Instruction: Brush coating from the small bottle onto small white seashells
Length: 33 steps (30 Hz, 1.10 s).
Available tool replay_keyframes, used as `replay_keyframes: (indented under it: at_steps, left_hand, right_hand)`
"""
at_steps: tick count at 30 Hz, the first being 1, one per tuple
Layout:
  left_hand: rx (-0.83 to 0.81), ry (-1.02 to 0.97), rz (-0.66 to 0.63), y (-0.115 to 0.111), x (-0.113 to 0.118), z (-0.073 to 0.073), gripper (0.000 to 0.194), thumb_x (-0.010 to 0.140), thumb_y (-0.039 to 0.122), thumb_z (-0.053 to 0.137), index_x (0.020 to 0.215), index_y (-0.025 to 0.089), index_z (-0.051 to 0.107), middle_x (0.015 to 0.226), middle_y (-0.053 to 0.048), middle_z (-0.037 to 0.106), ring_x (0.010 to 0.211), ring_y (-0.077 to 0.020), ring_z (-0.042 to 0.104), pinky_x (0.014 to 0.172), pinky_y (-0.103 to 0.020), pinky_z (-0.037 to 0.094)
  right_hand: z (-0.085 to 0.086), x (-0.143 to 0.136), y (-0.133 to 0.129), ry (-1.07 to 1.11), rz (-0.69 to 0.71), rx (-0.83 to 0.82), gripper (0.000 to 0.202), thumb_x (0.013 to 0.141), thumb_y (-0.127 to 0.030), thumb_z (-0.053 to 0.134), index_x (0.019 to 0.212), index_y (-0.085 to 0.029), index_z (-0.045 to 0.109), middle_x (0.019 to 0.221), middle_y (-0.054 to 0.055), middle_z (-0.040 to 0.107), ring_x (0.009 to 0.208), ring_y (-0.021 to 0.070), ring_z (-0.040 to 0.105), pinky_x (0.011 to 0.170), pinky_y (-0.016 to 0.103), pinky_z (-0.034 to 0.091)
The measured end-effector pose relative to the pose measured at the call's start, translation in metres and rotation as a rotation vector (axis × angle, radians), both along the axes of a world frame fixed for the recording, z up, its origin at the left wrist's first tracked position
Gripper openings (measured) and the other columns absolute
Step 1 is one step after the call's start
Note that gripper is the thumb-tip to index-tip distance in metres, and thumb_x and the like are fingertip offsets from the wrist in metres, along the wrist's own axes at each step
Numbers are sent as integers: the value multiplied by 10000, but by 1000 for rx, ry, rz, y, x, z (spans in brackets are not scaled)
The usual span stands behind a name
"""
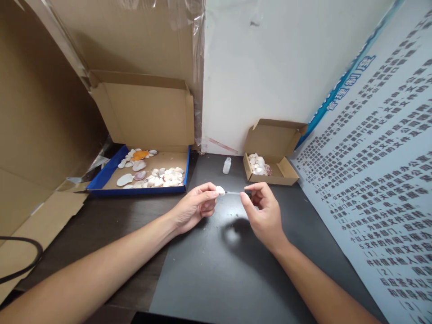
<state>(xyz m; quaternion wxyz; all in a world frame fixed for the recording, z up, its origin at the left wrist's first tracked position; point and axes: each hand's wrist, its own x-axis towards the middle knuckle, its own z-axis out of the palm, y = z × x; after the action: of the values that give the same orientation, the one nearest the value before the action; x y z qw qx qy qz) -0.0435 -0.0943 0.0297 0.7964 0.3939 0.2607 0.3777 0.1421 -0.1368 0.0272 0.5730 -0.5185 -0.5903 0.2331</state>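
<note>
My left hand [197,202] pinches a small white seashell [220,190] between thumb and fingertips, above the dark table. My right hand [265,211] is closed on a thin, pale stick with a dark tip [232,193], perhaps a small brush. Its tip points left and meets or nearly meets the shell's edge; contact is too small to confirm. Beyond the hands stands a small clear bottle [227,166] with whitish contents and no cap visible on it.
At the back left, an open blue-edged cardboard box [111,183] holds several shells and an orange piece [140,155]. A smaller open cardboard box [275,180] with shells stands back right. Tiny crumbs dot the grey mat [202,279]. A printed board [371,171] borders the right side.
</note>
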Motion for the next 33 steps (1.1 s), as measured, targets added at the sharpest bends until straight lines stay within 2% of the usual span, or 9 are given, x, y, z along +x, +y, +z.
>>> replay_keyframes:
  at_steps: [19,33]
  left_hand:
    - [42,117,39,0,4,-3,296,725,328,809,752,167,561,557,87,384,463,-29,246,486,-223,144]
    - [-31,42,1,1,1,-4,218,779,286,745,784,183,553,540,83,315,494,-58,221,487,-221,143]
  right_hand:
    - [0,3,-5,-50,37,53,102,881,-257,627,932,-220,547,689,-51,479,578,103,480,538,224,410]
    - [-7,10,1,68,81,-46,130,918,-345,560,947,-221,534,653,-55,438,546,114,424,521,252,367]
